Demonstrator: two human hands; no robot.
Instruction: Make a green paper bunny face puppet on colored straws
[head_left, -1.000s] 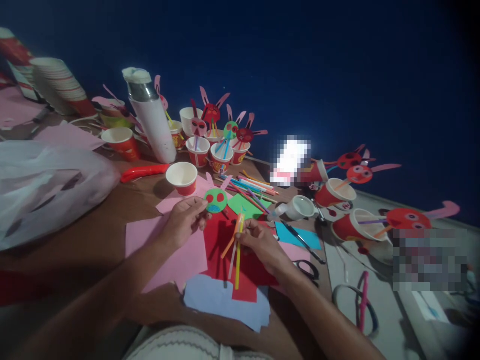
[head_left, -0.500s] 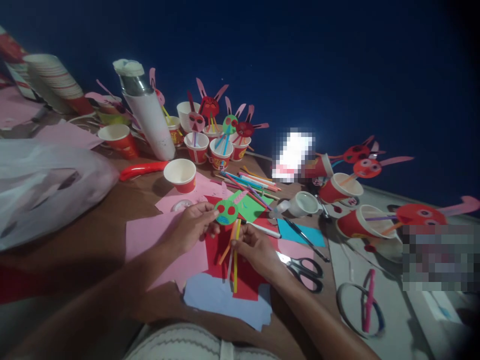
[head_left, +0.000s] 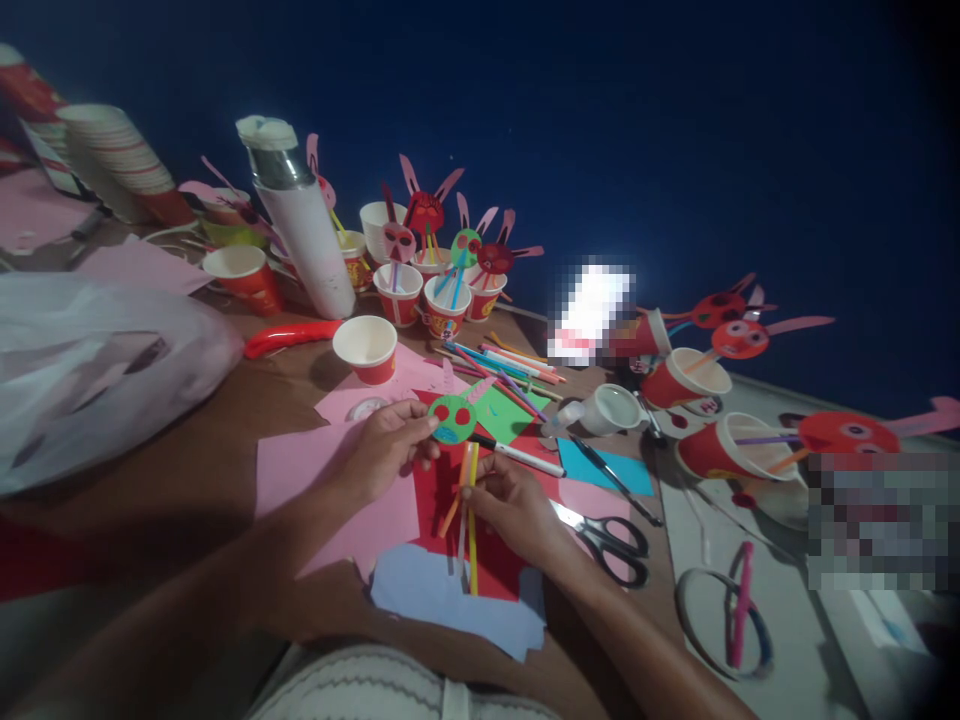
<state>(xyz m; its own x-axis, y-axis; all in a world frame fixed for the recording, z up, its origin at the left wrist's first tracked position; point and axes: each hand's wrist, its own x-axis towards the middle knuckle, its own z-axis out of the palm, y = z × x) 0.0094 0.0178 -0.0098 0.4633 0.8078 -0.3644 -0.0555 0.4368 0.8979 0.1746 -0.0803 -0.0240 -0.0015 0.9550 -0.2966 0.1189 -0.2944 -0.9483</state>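
Between the thumb and fingers of my left hand (head_left: 397, 440) is a green paper rabbit face (head_left: 453, 419) with red eyes, a blue mouth and pink ears. My right hand (head_left: 514, 500) pinches a few thin strips that look like straws, one yellow (head_left: 473, 550) and one orange (head_left: 451, 520). Their upper ends stand just below the green face, apart from it. Under both hands lie red paper (head_left: 495, 560), pink paper (head_left: 330, 490) and torn pale blue paper (head_left: 450, 605). A white marker (head_left: 529, 460) rests just beyond my right hand.
Black-handled scissors (head_left: 611, 545) lie right of my right hand, beside a black pen (head_left: 615, 480). A paper cup (head_left: 365, 350), coloured straws (head_left: 502, 365) and a white bottle (head_left: 304, 235) stand or lie farther back. A plastic bag (head_left: 105, 380) fills the left side.
The view has shifted slightly. The strips in my right hand sit a little lower, with a slightly wider gap below the green rabbit face. Both holds are the same.
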